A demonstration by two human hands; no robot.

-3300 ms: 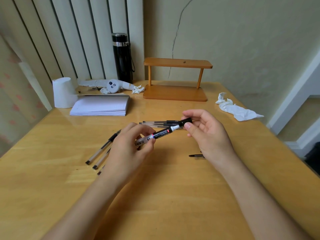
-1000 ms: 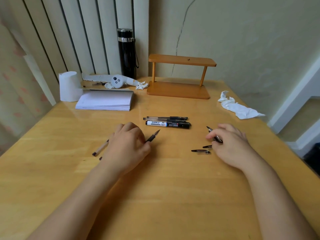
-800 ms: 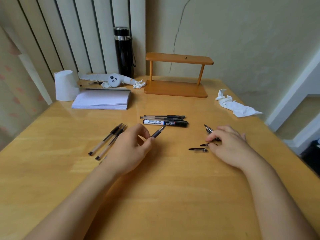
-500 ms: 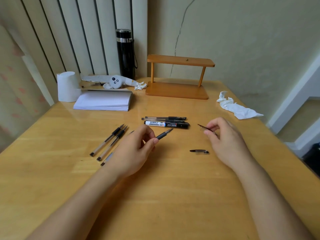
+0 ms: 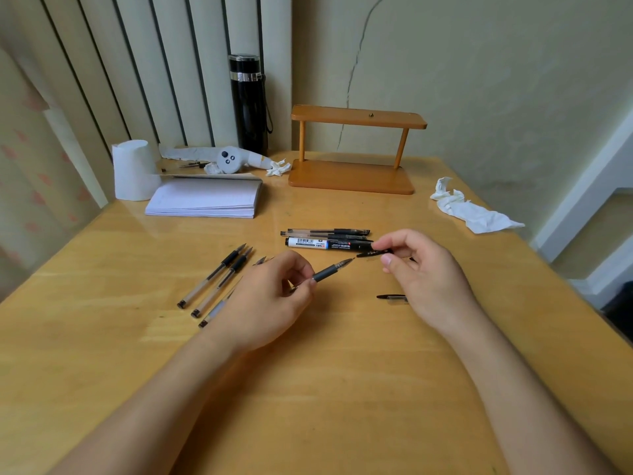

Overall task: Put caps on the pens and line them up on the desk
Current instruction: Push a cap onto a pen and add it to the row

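Note:
My left hand (image 5: 270,296) grips an uncapped pen (image 5: 332,269) by its dark grip, tip aimed right. My right hand (image 5: 424,275) pinches a black cap (image 5: 371,252) just right of that tip, a small gap between them. Three capped pens lie side by side farther back: two slim ones (image 5: 325,232) and a white-labelled marker (image 5: 322,243). Uncapped clear pens (image 5: 214,275) lie slanted left of my left hand, one partly hidden under it. A loose black cap (image 5: 390,297) rests on the desk beside my right wrist.
A wooden two-tier stand (image 5: 352,149) sits at the back, a black flask (image 5: 248,104) to its left. A paper stack (image 5: 205,200), a white roll (image 5: 133,169) and a white controller (image 5: 229,161) fill the back left. Crumpled tissue (image 5: 472,210) lies at the right edge.
My right hand picked a cap off the desk and carried it left toward the pen tip. My left hand raised the pen and turned its tip toward the cap.

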